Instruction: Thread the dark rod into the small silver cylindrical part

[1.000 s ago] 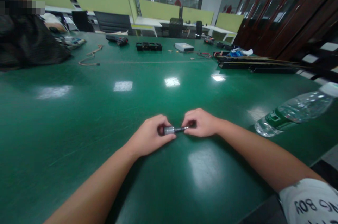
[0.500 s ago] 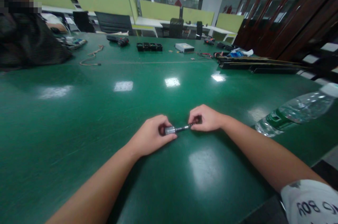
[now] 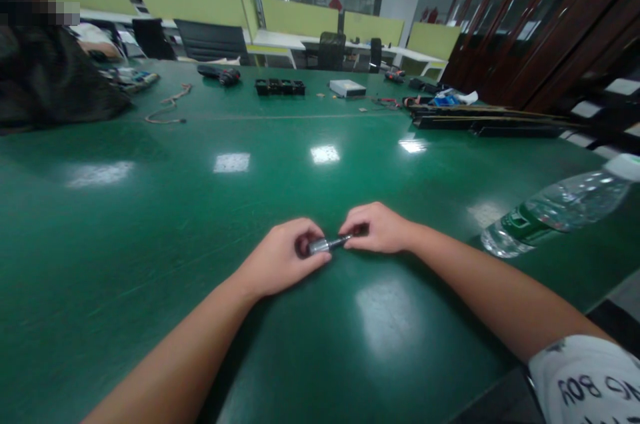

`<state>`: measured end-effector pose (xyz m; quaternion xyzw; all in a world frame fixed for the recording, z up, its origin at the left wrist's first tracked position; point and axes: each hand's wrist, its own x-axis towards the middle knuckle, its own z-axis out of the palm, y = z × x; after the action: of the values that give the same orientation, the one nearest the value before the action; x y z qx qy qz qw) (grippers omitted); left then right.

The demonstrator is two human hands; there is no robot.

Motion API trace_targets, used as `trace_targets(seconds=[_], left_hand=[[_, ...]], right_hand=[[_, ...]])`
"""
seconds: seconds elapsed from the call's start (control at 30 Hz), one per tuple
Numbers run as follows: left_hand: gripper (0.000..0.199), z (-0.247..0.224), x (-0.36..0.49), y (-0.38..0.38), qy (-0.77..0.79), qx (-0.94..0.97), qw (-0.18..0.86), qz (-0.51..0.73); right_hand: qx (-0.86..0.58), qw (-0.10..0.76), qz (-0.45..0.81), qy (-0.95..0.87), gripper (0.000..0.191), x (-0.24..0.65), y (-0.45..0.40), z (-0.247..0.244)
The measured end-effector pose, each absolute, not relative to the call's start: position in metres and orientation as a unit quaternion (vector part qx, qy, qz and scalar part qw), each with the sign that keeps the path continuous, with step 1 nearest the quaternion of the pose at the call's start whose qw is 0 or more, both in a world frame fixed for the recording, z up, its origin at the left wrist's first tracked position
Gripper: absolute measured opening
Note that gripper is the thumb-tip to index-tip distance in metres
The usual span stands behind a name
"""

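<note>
Just over the green table (image 3: 175,224), my left hand (image 3: 287,257) pinches a silver metal cylinder (image 3: 319,247) between thumb and fingers. A thin dark rod (image 3: 338,242) runs from the cylinder's right end toward my right hand (image 3: 376,229). The fingertips of that hand are closed on the rod's far end, around a small dark part that they largely hide. Both hands are close together near the middle of the view.
A clear plastic bottle (image 3: 555,211) lies at the right. Along the far side are a row of black parts (image 3: 280,87), a white box (image 3: 347,88), a tan cable (image 3: 167,108) and long black strips (image 3: 475,121). A person's dark sleeve (image 3: 55,77) shows at far left.
My right hand has moved left, closer to my left hand, and less of the rod shows between them. The left hand keeps its hold on the cylinder. The view has shifted slightly.
</note>
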<state>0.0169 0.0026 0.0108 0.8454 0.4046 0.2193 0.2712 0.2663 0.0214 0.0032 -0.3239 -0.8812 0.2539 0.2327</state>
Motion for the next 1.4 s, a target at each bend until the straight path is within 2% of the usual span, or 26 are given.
trace_targets(seconds=[0.2, 1.4], left_hand=[[0.023, 0.008, 0.019, 0.003, 0.417, 0.845, 0.259, 0.212], [0.023, 0.01, 0.02, 0.003, 0.409, 0.855, 0.244, 0.204]], right_hand=[[-0.32, 0.226, 0.254, -0.884, 0.021, 0.253, 0.013, 0.005], [-0.308, 0.233, 0.215, -0.897, 0.009, 0.258, 0.014, 0.003]])
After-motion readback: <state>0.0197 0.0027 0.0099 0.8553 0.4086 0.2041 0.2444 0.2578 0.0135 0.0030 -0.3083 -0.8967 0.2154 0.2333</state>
